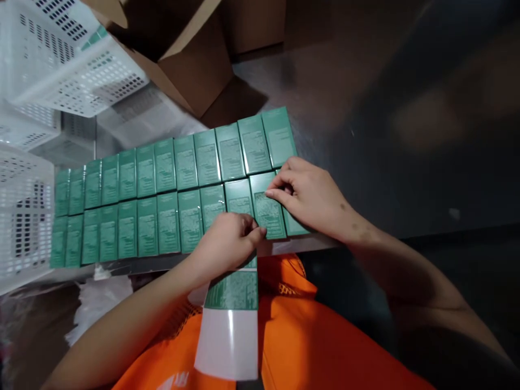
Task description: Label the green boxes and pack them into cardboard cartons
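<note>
The left hand [229, 238] pinches the top of a label strip [232, 319] hanging below the table edge [134, 264]. Just right, the right hand [311, 197] presses fingertips on a green box [266, 208] in the near row. A tug could shift neighbouring boxes [162, 181] askew.
</note>
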A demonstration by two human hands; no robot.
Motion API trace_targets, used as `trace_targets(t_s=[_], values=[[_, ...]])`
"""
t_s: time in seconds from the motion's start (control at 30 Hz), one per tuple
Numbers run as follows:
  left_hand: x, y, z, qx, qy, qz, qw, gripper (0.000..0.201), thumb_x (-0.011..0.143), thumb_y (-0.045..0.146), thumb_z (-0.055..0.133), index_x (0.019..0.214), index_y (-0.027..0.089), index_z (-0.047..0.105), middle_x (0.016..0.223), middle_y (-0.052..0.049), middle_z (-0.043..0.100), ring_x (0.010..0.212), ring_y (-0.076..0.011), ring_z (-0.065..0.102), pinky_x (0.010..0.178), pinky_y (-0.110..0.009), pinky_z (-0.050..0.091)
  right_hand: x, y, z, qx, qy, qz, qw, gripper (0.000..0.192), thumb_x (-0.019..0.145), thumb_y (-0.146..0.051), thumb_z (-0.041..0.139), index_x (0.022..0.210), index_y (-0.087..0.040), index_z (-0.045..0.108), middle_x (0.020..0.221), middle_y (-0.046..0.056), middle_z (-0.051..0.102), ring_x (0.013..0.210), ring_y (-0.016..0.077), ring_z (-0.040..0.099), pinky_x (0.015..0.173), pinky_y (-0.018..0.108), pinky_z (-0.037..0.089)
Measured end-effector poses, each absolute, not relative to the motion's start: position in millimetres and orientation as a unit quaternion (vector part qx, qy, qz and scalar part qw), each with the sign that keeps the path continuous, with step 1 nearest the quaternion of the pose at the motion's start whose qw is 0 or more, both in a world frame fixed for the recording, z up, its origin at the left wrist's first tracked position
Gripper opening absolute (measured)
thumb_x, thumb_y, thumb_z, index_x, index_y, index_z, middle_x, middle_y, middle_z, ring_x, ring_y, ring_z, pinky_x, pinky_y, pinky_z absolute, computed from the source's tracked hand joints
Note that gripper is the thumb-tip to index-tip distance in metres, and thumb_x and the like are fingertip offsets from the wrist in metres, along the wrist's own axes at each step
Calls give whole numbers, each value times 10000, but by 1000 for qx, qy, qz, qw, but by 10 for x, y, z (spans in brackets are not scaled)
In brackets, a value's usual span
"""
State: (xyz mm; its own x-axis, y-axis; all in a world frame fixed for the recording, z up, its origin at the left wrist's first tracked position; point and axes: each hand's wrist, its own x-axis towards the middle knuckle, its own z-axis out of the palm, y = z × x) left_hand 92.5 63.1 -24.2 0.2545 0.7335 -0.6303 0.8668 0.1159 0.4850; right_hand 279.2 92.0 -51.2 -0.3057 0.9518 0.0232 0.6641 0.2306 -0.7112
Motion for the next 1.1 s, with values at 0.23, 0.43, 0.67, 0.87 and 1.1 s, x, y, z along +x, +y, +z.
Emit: trace_targets(t_s=[0.23,0.43,0.67,0.87,1.1], values=[[870,638,-166,711,583,-74,385,338,886,385,535,605,206,593,518,2,500,515,-156,410,533,-294,212,2790,910,-624,-574,-698,294,311,487,744,-224,797,1137,-198,510,1142,55,564,639,103,566,671,298,453],[726,655,39,606,686,226,335,474,947,548,477,779,181,725,475,49,383,482,-126,376,508,-267,247,2822,682,-322,-525,-630,398,412,335,834,-388,742,1104,-235,617,896,18,656,712,149,620,602,261,472],[752,769,13,596,680,397,157,517,978,531,456,695,177,704,475,38,429,469,-105,386,499,-258,274,2506,190,-109,-485,-695,289,446,280,729,-406,843,890,-219,712,806,15,718,721,188,656,666,319,505],[739,819,-60,629,660,395,109,473,990,514,470,796,189,754,474,36,454,466,-105,409,503,-268,264,2482,257,-340,-508,-702,146,477,154,888,-135,683,1023,-207,699,833,7,745,747,158,678,769,308,503],[806,911,-124,628,658,402,101,477,995,515,463,790,180,735,506,31,475,497,-106,428,539,-267,288,2506,347,-422,-453,-747,68,483,127,884,-95,667,906,-218,692,978,42,741,1015,235,649,1021,490,416]])
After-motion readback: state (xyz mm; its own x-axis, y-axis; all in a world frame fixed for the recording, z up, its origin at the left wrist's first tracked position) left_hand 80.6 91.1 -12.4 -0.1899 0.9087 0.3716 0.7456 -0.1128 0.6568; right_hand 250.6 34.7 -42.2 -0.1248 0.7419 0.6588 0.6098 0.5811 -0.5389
